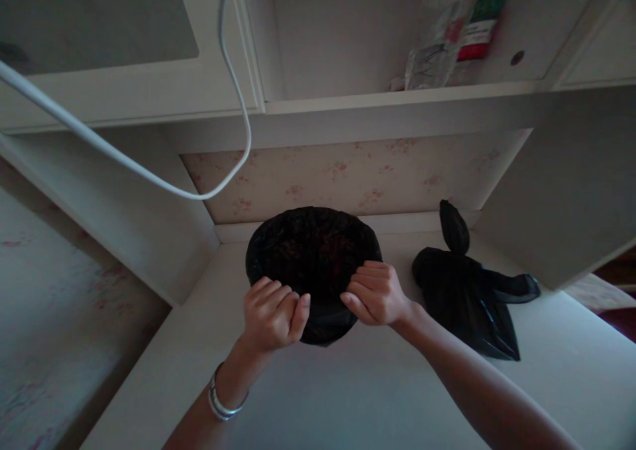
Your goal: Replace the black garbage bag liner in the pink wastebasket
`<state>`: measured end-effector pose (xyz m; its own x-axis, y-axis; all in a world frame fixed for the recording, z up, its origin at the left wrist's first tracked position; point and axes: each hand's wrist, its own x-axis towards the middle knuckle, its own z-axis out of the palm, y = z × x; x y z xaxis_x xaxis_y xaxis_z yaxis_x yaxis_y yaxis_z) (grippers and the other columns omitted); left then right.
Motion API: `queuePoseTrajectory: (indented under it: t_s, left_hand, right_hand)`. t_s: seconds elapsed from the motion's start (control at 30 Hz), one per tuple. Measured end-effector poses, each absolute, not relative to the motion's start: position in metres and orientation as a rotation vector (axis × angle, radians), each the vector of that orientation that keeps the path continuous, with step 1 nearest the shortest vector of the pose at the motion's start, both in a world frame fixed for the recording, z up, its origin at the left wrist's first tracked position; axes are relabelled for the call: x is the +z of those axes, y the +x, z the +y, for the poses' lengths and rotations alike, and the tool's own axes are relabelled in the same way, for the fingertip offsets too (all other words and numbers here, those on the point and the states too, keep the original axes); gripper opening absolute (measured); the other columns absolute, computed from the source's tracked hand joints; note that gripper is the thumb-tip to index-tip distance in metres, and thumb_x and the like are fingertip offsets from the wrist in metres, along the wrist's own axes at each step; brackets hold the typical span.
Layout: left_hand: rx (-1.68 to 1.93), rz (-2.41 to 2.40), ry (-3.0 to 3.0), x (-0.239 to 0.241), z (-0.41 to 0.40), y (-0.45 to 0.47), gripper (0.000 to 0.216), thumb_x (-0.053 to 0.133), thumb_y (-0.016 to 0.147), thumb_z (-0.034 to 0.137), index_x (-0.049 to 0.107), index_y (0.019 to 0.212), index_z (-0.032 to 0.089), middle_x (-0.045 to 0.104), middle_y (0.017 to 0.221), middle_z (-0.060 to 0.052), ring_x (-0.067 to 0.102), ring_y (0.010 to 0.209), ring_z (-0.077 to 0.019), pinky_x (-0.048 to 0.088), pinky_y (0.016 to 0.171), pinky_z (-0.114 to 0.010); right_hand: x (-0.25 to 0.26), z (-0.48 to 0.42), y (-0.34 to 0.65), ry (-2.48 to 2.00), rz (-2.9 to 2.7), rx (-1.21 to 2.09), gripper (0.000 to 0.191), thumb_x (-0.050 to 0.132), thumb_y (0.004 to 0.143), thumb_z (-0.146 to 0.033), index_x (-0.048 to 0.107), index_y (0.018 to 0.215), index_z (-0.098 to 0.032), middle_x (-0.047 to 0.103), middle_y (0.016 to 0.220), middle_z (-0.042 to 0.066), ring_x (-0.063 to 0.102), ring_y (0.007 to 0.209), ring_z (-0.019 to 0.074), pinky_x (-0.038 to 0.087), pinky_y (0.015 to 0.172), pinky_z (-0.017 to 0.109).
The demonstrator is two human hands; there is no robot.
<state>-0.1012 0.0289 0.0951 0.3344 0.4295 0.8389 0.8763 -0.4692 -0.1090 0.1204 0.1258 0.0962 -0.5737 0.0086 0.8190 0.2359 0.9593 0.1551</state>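
Observation:
A small round bin lined with a black plastic bag (313, 251) stands on a pale floor in a recess. My left hand (273, 314) is closed on the near rim of the black bag, fingers curled over the plastic. My right hand (375, 294) grips the same rim just to the right, fingers folded. A metal bracelet (223, 400) circles my left wrist. A tied, filled black bag (470, 291) lies on the floor to the right of my right hand.
White cabinet panels (571, 205) wall the recess on both sides, with floral wallpaper (348, 175) behind. A white cable (149, 175) hangs in a loop from above. A plastic packet (447, 32) rests on the shelf overhead.

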Motion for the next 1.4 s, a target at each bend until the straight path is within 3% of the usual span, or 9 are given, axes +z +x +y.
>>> queuePoseTrajectory:
  t_s: [0.2, 0.33, 0.53, 0.63, 0.83, 1.0, 1.17, 1.23, 1.4]
  left_hand:
    - [-1.066, -1.112, -2.224, 0.104, 0.037, -0.159, 0.04, 0.051, 0.096, 0.011, 0.054, 0.057, 0.023, 0.063, 0.053, 0.001, 0.061, 0.054, -0.0152, 0.048, 0.07, -0.037]
    - [-1.047, -1.364, -2.151, 0.115, 0.042, -0.198, 0.022, 0.059, 0.099, 0.021, 0.077, 0.087, 0.026, 0.083, 0.102, -0.004, 0.075, 0.101, -0.0254, 0.049, 0.1, -0.049]
    - [-1.251, -1.422, -1.971, 0.128, 0.011, -0.116, 0.016, 0.058, 0.102, 0.02, 0.073, 0.106, 0.022, 0.08, 0.096, -0.006, 0.074, 0.091, -0.0227, 0.055, 0.093, -0.041]
    - [-1.092, -1.457, -2.069, 0.122, 0.003, -0.06, 0.019, 0.06, 0.102, 0.026, 0.072, 0.112, 0.017, 0.08, 0.1, -0.008, 0.074, 0.09, -0.0248, 0.053, 0.083, -0.04]
    - [-0.963, -1.396, -1.893, 0.101, 0.019, -0.057, 0.043, 0.062, 0.099, 0.022, 0.052, 0.057, 0.023, 0.055, 0.049, 0.001, 0.056, 0.049, -0.0182, 0.035, 0.058, -0.041]
    - [-1.079, -1.135, -2.088, 0.101, 0.033, -0.132, 0.044, 0.052, 0.096, 0.008, 0.048, 0.055, 0.023, 0.058, 0.048, 0.002, 0.056, 0.046, -0.014, 0.041, 0.057, -0.035]
    - [-1.009, -1.118, -2.082, 0.118, 0.033, -0.188, 0.02, 0.06, 0.094, 0.008, 0.074, 0.093, 0.023, 0.083, 0.088, -0.004, 0.079, 0.094, -0.0263, 0.051, 0.093, -0.047]
    - [-1.068, -1.173, -1.998, 0.125, 0.023, -0.174, 0.023, 0.059, 0.094, 0.008, 0.074, 0.107, 0.021, 0.083, 0.102, -0.008, 0.077, 0.098, -0.0272, 0.05, 0.097, -0.049]
    - [-1.16, -1.298, -2.113, 0.124, -0.002, -0.076, 0.014, 0.059, 0.097, 0.013, 0.071, 0.104, 0.014, 0.08, 0.096, -0.008, 0.074, 0.088, -0.0219, 0.053, 0.085, -0.039]
  right_hand:
    - [0.119, 0.113, 0.143, -0.123, -2.221, -0.125, 0.043, 0.036, 0.111, -0.036, 0.069, 0.094, -0.015, 0.077, 0.084, 0.009, 0.073, 0.075, 0.0206, 0.053, 0.066, 0.034]
    - [0.127, 0.117, 0.159, -0.147, -2.148, -0.101, 0.032, 0.042, 0.108, -0.031, 0.07, 0.105, -0.014, 0.081, 0.096, 0.013, 0.077, 0.092, 0.0259, 0.06, 0.078, 0.039]
    - [0.124, 0.14, 0.144, -0.167, -2.247, -0.034, 0.034, 0.045, 0.107, -0.037, 0.072, 0.105, -0.016, 0.08, 0.098, 0.012, 0.075, 0.099, 0.0266, 0.058, 0.089, 0.043]
    - [0.115, 0.152, 0.128, -0.149, -2.351, -0.049, 0.05, 0.038, 0.11, -0.047, 0.072, 0.088, -0.017, 0.075, 0.078, 0.008, 0.07, 0.076, 0.0205, 0.052, 0.076, 0.036]
    - [0.103, 0.133, 0.114, -0.271, -2.312, -0.127, 0.065, 0.034, 0.111, -0.045, 0.052, 0.054, -0.02, 0.053, 0.05, 0.001, 0.045, 0.048, 0.0128, 0.03, 0.056, 0.034]
    - [0.128, 0.091, 0.123, -0.281, -2.308, 0.109, 0.052, 0.04, 0.11, -0.047, 0.07, 0.082, -0.016, 0.072, 0.07, 0.005, 0.067, 0.064, 0.0172, 0.047, 0.062, 0.031]
    - [0.142, 0.09, 0.143, -0.206, -2.277, 0.142, 0.035, 0.047, 0.108, -0.04, 0.07, 0.104, -0.014, 0.079, 0.097, 0.012, 0.075, 0.093, 0.0254, 0.059, 0.082, 0.039]
    - [0.139, 0.098, 0.143, -0.222, -2.338, 0.077, 0.036, 0.048, 0.108, -0.042, 0.071, 0.107, -0.013, 0.08, 0.104, 0.012, 0.075, 0.098, 0.027, 0.059, 0.088, 0.043]
    - [0.13, 0.118, 0.129, -0.175, -2.452, -0.127, 0.042, 0.044, 0.109, -0.042, 0.074, 0.106, -0.012, 0.08, 0.105, 0.013, 0.074, 0.096, 0.026, 0.055, 0.093, 0.042]
